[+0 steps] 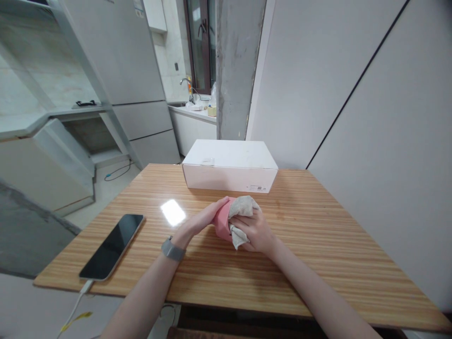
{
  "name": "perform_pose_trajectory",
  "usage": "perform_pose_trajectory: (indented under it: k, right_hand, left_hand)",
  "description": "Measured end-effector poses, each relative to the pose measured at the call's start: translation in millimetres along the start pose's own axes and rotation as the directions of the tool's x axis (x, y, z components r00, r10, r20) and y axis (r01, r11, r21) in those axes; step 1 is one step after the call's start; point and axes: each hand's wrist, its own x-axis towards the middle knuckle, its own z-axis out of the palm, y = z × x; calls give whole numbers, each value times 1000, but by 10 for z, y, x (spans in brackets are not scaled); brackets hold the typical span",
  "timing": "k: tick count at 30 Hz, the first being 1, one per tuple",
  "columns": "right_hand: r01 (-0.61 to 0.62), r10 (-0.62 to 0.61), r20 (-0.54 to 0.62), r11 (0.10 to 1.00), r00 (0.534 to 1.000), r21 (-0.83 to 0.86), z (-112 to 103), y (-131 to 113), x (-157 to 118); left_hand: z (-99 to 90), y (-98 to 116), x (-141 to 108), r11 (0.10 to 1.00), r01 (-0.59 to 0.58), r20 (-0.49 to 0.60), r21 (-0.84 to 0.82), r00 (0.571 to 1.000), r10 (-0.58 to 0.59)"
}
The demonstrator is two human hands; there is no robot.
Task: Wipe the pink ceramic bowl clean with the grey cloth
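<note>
A pink cup-like container point(221, 222) is tipped towards me over the middle of the table, and its far side is hidden. My left hand point(202, 219) is closed round its left side, with the thumb and fingers partly out of sight. A light grey cloth point(243, 206) is bunched at the mouth of the container, one corner hanging out below. My right hand point(260, 231) grips this cloth and presses it into the opening, its fingertips hidden inside.
Behind my hands, a white cardboard box point(229, 178) stands on the wooden table point(318, 245). At the left lies a phone point(112, 247) with a white charging cable point(76, 303) running over the front edge. A sink counter point(194, 114) is farther back.
</note>
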Motion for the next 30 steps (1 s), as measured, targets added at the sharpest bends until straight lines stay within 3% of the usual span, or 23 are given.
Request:
perform_pose_trajectory:
  k: [6,13,18,22,27,30]
  right_hand:
    - [-33,34,19,999,999,-33,-26,48,-23]
    - [-146,143,-42,987,989,-70,-115,156,-61]
    - [-44,46,20,995,999,-84,-75,149,-58]
    - [40,-36,51,997,998,-70,-24,52,4]
    - [77,-74,54,995,996,-56,15,-54,62]
    - [79,-75,61,996,995,-53,34,-56,54]
  left_hand:
    - [6,-38,-9,998,69,-61,-14,996,-70]
    - [91,-70,11,972,32,92,-232,996,-11]
    - [129,-6,-3,956,68,106,-286,994,-39]
    - [64,22,-4,960,150,54,-237,989,-141]
    - [14,56,7,1000,9,32,6,999,-9]
    - [-10,75,1,991,-3,-8,133,1000,4]
